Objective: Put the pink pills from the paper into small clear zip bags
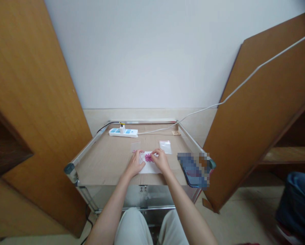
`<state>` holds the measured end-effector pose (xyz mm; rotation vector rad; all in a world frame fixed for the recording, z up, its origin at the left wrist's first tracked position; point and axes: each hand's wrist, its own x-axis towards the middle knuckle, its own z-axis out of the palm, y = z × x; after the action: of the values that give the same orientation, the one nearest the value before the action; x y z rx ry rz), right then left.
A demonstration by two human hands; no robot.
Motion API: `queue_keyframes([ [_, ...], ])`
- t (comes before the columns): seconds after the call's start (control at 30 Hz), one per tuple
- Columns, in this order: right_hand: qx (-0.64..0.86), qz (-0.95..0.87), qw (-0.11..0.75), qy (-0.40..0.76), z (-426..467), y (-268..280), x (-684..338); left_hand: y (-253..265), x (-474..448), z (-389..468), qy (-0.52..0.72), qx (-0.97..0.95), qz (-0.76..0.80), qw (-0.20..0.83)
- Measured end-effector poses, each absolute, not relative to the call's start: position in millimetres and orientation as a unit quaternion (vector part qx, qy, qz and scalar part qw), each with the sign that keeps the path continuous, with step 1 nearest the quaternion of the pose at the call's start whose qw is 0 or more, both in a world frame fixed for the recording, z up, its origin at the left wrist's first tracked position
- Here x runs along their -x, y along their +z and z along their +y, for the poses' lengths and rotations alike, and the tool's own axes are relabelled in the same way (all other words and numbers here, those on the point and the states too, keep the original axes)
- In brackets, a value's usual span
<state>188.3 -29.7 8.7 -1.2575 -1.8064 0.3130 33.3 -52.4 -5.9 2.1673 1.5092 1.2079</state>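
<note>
A cluster of small round pink beads lies on a white sheet of paper near the front of the table. My right hand is at the right side of the cluster, thumb and fingertips pinched together at a bead; the bead itself is mostly hidden. On the left edge of the paper, my left hand has its thumb and fingers curved around a small clear plastic bag, its mouth facing the beads. Just beyond the left fingers lies another clear bag, with a few pink beads by its near edge.
A stack of clear bags lies behind my right hand. To the right is a dark phone, partly blurred out. A white power strip with a plug and cable sits at the back left. Metal rails edge the table. Another person's leg shows at far right.
</note>
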Motion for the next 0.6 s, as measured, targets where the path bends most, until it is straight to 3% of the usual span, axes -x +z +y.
queue_keyframes([
  [0.2,0.405,-0.716,0.544,0.164,-36,6,-164,-8,-35,-51,0.413,-0.741,0.518,0.109],
  [0.6,0.367,-0.746,0.525,0.182,-40,-1,-161,-11,-35,-51,0.424,-0.741,0.512,0.099],
])
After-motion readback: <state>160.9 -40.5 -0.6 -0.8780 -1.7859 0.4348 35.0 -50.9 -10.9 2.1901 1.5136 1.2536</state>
